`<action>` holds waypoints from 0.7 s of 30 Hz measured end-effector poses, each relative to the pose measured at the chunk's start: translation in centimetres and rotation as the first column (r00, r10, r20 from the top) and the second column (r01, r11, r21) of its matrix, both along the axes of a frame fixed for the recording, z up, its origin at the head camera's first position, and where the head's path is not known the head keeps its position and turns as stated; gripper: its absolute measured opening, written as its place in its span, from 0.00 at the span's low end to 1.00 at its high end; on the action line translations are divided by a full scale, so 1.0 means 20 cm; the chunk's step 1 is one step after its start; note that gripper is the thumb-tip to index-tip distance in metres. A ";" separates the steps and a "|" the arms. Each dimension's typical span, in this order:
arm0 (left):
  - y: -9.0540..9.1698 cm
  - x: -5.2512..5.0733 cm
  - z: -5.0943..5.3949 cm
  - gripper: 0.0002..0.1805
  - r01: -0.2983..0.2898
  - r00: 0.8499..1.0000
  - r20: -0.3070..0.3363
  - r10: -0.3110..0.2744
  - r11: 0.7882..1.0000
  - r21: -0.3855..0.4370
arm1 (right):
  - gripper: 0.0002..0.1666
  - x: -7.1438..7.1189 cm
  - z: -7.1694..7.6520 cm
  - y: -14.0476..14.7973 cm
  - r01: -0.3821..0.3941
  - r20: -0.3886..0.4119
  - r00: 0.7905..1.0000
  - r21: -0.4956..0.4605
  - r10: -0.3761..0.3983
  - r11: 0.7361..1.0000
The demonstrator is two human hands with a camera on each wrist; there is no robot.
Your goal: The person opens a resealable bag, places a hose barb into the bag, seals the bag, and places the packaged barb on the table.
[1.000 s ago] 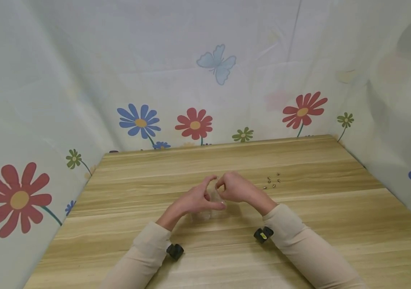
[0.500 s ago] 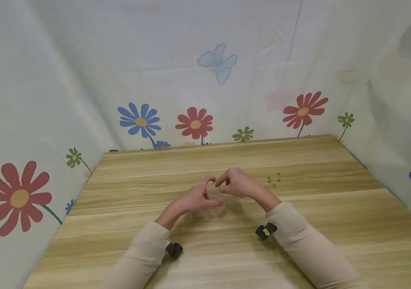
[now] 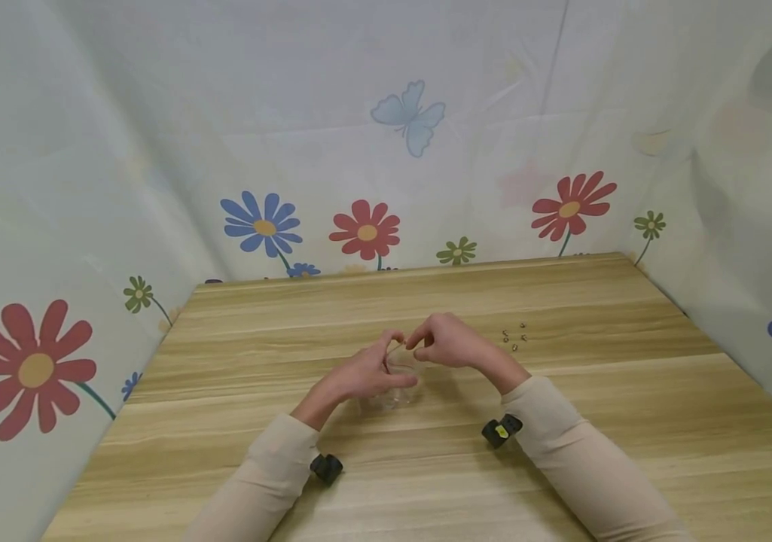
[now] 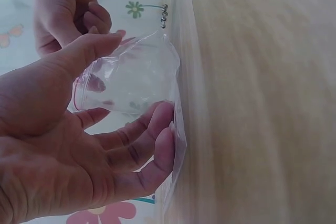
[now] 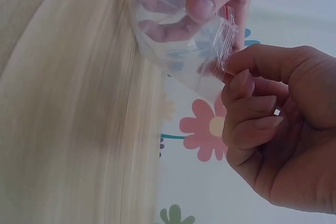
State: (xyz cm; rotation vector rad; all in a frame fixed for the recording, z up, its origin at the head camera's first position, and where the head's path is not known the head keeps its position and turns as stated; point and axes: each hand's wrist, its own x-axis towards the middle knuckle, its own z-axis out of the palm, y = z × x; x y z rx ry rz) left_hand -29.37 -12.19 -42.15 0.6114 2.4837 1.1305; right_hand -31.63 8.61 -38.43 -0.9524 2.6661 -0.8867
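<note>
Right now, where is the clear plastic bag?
In the head view, the clear plastic bag is near the middle of the table, held in the left hand, with the right hand at its edge and small shiny pieces to its right.

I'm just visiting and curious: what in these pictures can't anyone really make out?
- Exact shape of the small metal pieces: too small in the head view.
- Full outline of the clear zip bag: partly covered by the left hand in the head view.
- Part of the left hand: cut off by the top edge, right wrist view.
- Both sleeves' upper ends: below the head view's bottom edge.
</note>
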 end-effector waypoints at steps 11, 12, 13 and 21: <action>0.02 -0.01 0.01 0.40 -0.016 1.000 -0.008 0.015 0.999 -0.047 | 0.12 -0.04 0.02 0.12 0.019 0.039 0.999 -0.054 -0.017 0.998; 0.02 -0.01 0.01 0.40 -0.018 1.000 -0.008 0.018 0.998 -0.052 | 0.12 -0.05 0.02 0.14 0.021 0.038 0.999 -0.061 -0.019 0.998; 0.02 -0.01 0.02 0.40 -0.022 1.000 -0.007 0.022 0.998 -0.054 | 0.12 -0.05 0.02 0.15 0.019 0.036 0.999 -0.072 -0.017 0.997; 0.02 0.00 0.01 0.42 -0.049 0.999 0.005 0.049 0.997 -0.052 | 0.11 -0.09 0.04 0.31 0.071 0.051 0.997 -0.113 -0.066 0.991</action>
